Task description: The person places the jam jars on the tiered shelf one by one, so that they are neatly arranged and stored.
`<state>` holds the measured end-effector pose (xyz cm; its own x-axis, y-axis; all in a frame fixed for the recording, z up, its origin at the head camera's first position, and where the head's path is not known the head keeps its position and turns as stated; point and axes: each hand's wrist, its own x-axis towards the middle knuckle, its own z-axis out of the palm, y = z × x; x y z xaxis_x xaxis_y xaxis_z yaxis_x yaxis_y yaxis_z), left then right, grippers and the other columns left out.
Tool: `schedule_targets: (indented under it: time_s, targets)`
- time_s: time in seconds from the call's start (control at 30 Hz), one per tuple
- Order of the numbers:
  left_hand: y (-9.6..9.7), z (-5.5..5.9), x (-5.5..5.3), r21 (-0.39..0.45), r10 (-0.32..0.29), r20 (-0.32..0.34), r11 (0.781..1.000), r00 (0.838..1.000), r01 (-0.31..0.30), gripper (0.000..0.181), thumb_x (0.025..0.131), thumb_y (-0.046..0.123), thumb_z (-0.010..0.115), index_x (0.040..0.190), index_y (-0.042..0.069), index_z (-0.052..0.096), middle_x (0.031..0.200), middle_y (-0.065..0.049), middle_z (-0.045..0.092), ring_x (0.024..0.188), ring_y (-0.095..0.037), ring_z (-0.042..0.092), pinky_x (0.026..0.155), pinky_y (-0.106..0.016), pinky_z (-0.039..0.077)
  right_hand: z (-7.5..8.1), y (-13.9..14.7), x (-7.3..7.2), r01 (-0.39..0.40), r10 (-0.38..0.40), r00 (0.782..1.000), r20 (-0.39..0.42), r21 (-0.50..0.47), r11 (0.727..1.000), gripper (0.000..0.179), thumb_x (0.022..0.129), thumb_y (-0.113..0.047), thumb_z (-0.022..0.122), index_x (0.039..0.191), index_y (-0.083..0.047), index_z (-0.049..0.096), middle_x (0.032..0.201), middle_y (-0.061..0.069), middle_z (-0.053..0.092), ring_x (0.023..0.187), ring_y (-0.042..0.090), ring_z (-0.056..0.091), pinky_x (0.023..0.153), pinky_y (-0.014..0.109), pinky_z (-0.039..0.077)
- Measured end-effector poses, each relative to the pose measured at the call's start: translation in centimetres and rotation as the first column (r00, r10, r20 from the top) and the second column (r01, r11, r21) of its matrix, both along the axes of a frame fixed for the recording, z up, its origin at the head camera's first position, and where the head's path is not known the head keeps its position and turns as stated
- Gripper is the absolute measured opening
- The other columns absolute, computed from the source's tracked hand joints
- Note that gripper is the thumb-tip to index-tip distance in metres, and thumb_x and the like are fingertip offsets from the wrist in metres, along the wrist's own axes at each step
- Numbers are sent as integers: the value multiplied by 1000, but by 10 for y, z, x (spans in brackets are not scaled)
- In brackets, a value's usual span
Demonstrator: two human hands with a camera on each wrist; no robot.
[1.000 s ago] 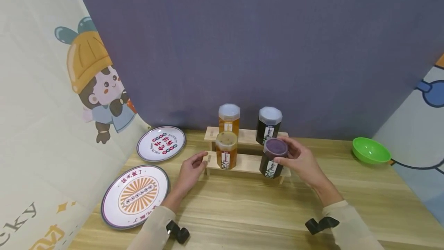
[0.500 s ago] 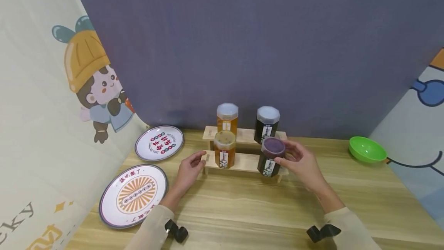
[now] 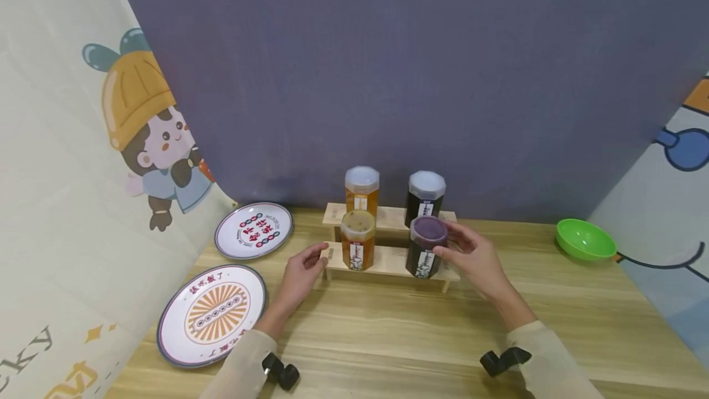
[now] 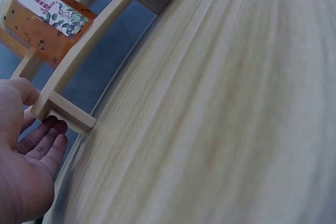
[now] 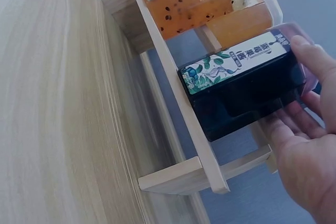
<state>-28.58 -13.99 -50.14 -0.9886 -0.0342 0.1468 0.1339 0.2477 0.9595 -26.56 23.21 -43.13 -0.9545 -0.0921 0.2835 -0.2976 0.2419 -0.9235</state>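
A two-tier wooden stand (image 3: 390, 258) holds the jars. My left hand (image 3: 301, 276) grips the lower tier's left end; in the left wrist view, its fingers (image 4: 50, 139) curl by the stand's leg. My right hand (image 3: 477, 263) holds a dark jar with a purple top (image 3: 423, 257) near its lid, thumb in front, its base right at the lower tier's right part. In the right wrist view, the dark jar (image 5: 241, 85) shows a white label with leaves. An orange jar with dark seeds (image 3: 357, 251) stands on the lower tier's left.
On the upper tier stand an amber jar (image 3: 362, 193) and another dark jar (image 3: 425, 199), both white-lidded. A small plate (image 3: 229, 229) and a larger plate (image 3: 172, 325) lie at the left. A green bowl (image 3: 586, 240) sits at the far right. A dark cloth (image 3: 388, 79) hangs behind.
My right hand has shifted the dark jar with the purple top slightly left along the lower tier. My left hand keeps its place at the stand's end.
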Motion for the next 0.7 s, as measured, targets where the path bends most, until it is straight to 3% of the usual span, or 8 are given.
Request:
schedule_targets:
  time_s: [0.13, 0.33, 0.4, 0.47, 0.57, 0.63, 0.7]
  targets:
    - [0, 1, 0, 6, -1, 0, 1000, 1000, 1, 37, 98, 10, 68, 134, 6, 68, 141, -17, 65, 127, -34, 65, 109, -36, 56, -2, 0, -4, -6, 6, 1000, 11, -4, 1000, 65, 91, -12, 80, 148, 0, 52, 147, 22, 58, 116, -11, 61, 100, 10, 53]
    - [0, 1, 1, 1, 0, 12, 1000, 1000, 0, 35, 98, 11, 67, 133, 7, 69, 140, -14, 67, 125, -32, 66, 107, -34, 58, -7, -1, -7, -18, 18, 1000, 11, -44, 999, 65, 90, -10, 80, 147, 3, 52, 130, -16, 66, 116, -9, 62, 101, 10, 52]
    - [0, 1, 1, 3, 1, 12, 1000, 1000, -1, 35, 98, 11, 67, 133, 7, 69, 140, -14, 66, 125, -32, 66, 107, -34, 58, -7, 0, -7, -21, 22, 1000, 13, -51, 998, 65, 90, -9, 79, 147, 3, 51, 127, -20, 65, 116, -9, 62, 101, 10, 53]
    - [0, 1, 1, 9, -4, 14, 1000, 1000, 4, 35, 98, 11, 67, 133, 8, 69, 141, -15, 66, 126, -32, 65, 108, -34, 57, -6, 0, -7, -23, 24, 1000, 14, -38, 999, 65, 91, -10, 79, 148, 2, 50, 131, -11, 66, 116, -9, 62, 100, 9, 53]
    - [1, 3, 1, -2, -19, 13, 1000, 1000, 19, 36, 98, 11, 67, 134, 7, 67, 143, -15, 64, 130, -34, 63, 110, -37, 56, -4, 2, -4, -40, 40, 999, 2, -2, 999, 63, 94, -12, 76, 149, 1, 49, 142, 13, 63, 115, -11, 60, 100, 8, 52]
    - [0, 9, 3, -57, -26, 0, 998, 1000, 26, 38, 99, 12, 66, 136, 7, 66, 145, -15, 62, 132, -35, 62, 111, -41, 55, -2, 6, -2, -56, 57, 998, -20, 42, 998, 60, 97, -13, 73, 150, 1, 48, 146, 25, 57, 116, -12, 59, 101, 6, 50]
    - [-2, 20, 5, -153, -26, -27, 988, 999, 22, 42, 98, 15, 67, 140, 8, 63, 150, -15, 57, 137, -37, 57, 116, -48, 51, 1, 14, 2, -64, 69, 996, -49, 98, 993, 57, 99, -13, 70, 150, 0, 48, 148, 28, 54, 121, -9, 58, 104, 5, 47]
